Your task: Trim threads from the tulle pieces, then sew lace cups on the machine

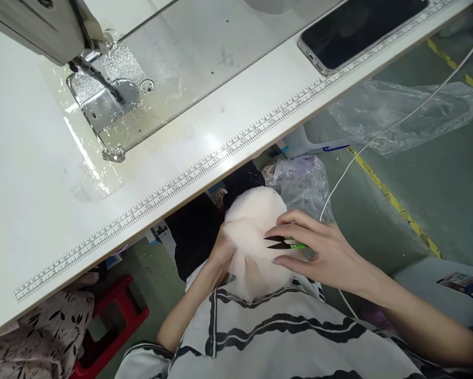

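Note:
A bunched, soft pale-pink fabric piece (255, 221) rests over my lap, below the table's front edge. My left hand (223, 251) grips it from the left side, its fingers mostly hidden behind the cloth. In my right hand (325, 250) is a pair of thread snips (289, 243) with green on the handle. Their two dark blades point left, slightly apart, over the fabric's right side. My right fingers curve around the snips, with the thumb below.
A sewing machine (42, 26) stands on the white table (181, 158), whose front edge bears a printed ruler. A phone (362, 31) lies at the right. Beyond are plastic bags (410, 110), a white cable (394, 123) and a red stool (121, 310).

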`<move>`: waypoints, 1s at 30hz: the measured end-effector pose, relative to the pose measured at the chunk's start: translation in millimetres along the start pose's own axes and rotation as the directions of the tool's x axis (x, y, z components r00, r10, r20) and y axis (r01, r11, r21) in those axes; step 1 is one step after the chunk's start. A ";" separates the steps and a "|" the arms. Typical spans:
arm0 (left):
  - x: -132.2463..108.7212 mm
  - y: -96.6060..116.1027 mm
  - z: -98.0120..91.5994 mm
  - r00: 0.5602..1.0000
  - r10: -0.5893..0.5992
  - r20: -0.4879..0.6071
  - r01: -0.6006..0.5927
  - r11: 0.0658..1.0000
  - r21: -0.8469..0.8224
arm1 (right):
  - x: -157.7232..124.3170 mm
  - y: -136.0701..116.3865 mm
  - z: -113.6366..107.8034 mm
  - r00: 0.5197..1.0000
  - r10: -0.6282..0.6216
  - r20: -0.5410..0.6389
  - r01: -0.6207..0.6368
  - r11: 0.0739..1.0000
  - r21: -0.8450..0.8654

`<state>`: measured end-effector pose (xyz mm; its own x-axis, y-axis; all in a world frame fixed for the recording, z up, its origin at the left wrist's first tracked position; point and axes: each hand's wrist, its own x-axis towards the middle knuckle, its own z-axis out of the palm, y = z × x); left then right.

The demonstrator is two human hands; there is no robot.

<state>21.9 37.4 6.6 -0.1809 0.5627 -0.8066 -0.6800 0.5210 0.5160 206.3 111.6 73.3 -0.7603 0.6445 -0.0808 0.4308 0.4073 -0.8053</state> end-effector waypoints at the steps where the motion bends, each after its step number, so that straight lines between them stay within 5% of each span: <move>1: 0.7 -1.0 0.0 1.000 0.012 0.015 -0.012 1.000 -0.005 | -0.7 0.9 2.9 1.000 0.001 -0.019 -0.001 1.000 0.024; 8: 3.1 -4.3 -1.9 0.993 0.091 0.071 -0.092 0.996 0.003 | 4.8 11.1 8.5 0.998 0.050 -0.039 -0.035 0.947 0.318; 15: 1.9 -0.4 -4.7 0.988 0.137 0.070 -0.144 0.985 0.095 | 10.7 8.6 -0.3 0.982 0.186 -0.027 -0.160 0.902 0.402; 23: -3.6 4.4 -9.6 0.980 0.010 0.197 -0.039 0.989 0.140 | 26.4 21.1 -15.3 0.929 0.363 -0.076 -0.305 0.863 0.403; 30: -3.8 -0.5 -11.7 0.974 -0.029 0.225 0.011 0.997 0.079 | 31.9 23.0 -17.0 0.941 0.338 -0.007 -0.296 0.836 0.462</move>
<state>14.7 27.4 6.0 0.0035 0.6777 -0.7353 -0.6238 0.5762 0.5281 200.2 152.5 62.1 -0.5666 0.7489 -0.3437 0.3606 -0.1498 -0.9206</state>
